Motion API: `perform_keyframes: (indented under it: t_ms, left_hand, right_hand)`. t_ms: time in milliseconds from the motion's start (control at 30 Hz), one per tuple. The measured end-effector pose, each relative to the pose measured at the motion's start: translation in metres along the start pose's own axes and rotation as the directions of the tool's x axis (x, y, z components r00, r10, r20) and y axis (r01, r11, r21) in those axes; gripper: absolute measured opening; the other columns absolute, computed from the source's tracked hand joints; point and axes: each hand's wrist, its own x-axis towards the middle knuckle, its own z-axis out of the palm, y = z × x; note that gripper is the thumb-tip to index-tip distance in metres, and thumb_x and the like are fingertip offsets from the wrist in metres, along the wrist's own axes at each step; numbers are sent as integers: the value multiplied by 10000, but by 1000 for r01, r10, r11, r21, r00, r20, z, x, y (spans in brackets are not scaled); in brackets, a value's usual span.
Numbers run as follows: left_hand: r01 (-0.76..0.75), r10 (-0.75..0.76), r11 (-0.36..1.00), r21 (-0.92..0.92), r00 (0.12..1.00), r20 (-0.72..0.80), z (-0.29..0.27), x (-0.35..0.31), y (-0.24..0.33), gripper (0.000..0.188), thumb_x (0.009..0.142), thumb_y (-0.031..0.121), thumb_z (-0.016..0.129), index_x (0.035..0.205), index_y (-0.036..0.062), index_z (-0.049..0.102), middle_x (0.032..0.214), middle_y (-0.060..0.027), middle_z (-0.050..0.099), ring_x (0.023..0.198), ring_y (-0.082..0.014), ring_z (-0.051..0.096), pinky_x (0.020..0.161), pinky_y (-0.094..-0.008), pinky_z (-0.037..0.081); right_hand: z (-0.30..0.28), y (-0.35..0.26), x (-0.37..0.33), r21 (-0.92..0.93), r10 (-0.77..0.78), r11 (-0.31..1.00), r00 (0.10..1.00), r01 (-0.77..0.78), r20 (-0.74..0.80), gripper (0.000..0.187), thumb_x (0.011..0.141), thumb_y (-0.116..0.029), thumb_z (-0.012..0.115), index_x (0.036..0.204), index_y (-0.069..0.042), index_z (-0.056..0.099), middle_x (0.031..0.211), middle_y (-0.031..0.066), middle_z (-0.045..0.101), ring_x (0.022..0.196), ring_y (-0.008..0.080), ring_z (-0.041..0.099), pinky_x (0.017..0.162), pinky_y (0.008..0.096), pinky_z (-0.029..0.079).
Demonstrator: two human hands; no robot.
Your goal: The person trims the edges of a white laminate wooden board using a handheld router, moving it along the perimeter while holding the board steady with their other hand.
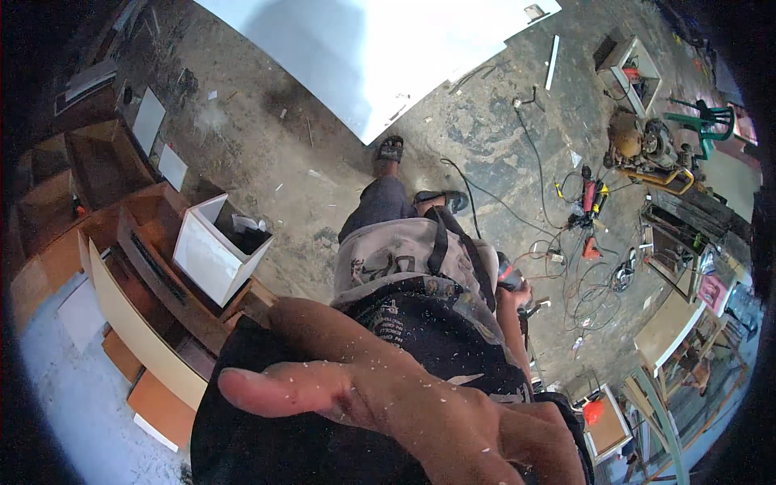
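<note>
My left hand [436, 404] is raised close to the camera, in front of my dark, dusty shirt. Its thumb sticks out to the left, apart from the fingers, which run toward the lower edge and are partly cut off. I see nothing in it. Lower down at my right side, my right hand [515, 295] is closed around a black and red power tool [506, 271] with a rounded body. Much of that tool is hidden by my hand and clothing. Pale specks of dust lie on my left hand and shirt.
A large white panel [323, 48] lies ahead. Brown cabinet carcasses [153, 250] and an open white box [212, 246] stand at left. At right, cables [594, 283] and red power tools [590, 198] litter the concrete floor, near a machine [647, 145] and a green chair [703, 121].
</note>
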Motion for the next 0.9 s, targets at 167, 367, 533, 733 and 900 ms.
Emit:
perform_keyframes:
  t_ms: [167, 367, 533, 733, 900]
  left_hand:
    - [-16, 15, 1000, -6, 1000, -10, 0, -1, -3, 638, 846, 472, 710, 1273, 17, 574, 1190, -171, 656, 1034, -270, 620, 965, -404, 452]
    - [-14, 14, 1000, -8, 999, -30, -5, 0, -2, 653, 838, 467, 715, 1287, 18, 563, 1194, -170, 652, 1036, -268, 613, 974, -403, 444]
    - [-4, 4, 1000, 3, 999, -39, -4, -2, -9, 667, 830, 463, 719, 1299, 19, 554, 1197, -168, 648, 1037, -267, 607, 982, -403, 438]
    - [119, -119, 993, -9, 988, -96, -15, -6, -35, 684, 821, 459, 725, 1313, 20, 543, 1201, -167, 644, 1038, -265, 601, 991, -403, 430]
    - [329, -262, 943, 53, 832, -490, -51, -29, -20, 370, 812, 121, 867, 1089, -41, 680, 933, -111, 755, 753, -154, 735, 827, -336, 589]
  right_hand:
    - [4, -2, 1, -47, -7, 999, 1000, 6, -18, 421, 892, -388, 572, 1179, -84, 619, 1193, 120, 680, 1116, 351, 646, 1047, 554, 457]
    - [5, -1, 3, -67, -2, 998, 1000, 3, 17, 446, 883, -400, 580, 1199, -87, 615, 1235, 138, 659, 1157, 367, 628, 1074, 571, 437]
    - [10, 6, 14, -140, -47, 989, 998, 42, -32, 467, 857, -405, 602, 1196, -84, 625, 1276, 157, 637, 1194, 390, 603, 1089, 577, 424]
    - [-6, 5, 50, -151, -81, 984, 995, 89, 62, 514, 799, -422, 646, 1205, -109, 624, 1253, 131, 646, 1169, 376, 607, 1041, 602, 443]
    - [-4, 22, 48, -181, -152, 972, 988, 149, -6, 496, 822, -391, 645, 1210, -83, 617, 1249, 153, 644, 1175, 379, 601, 1057, 588, 432]
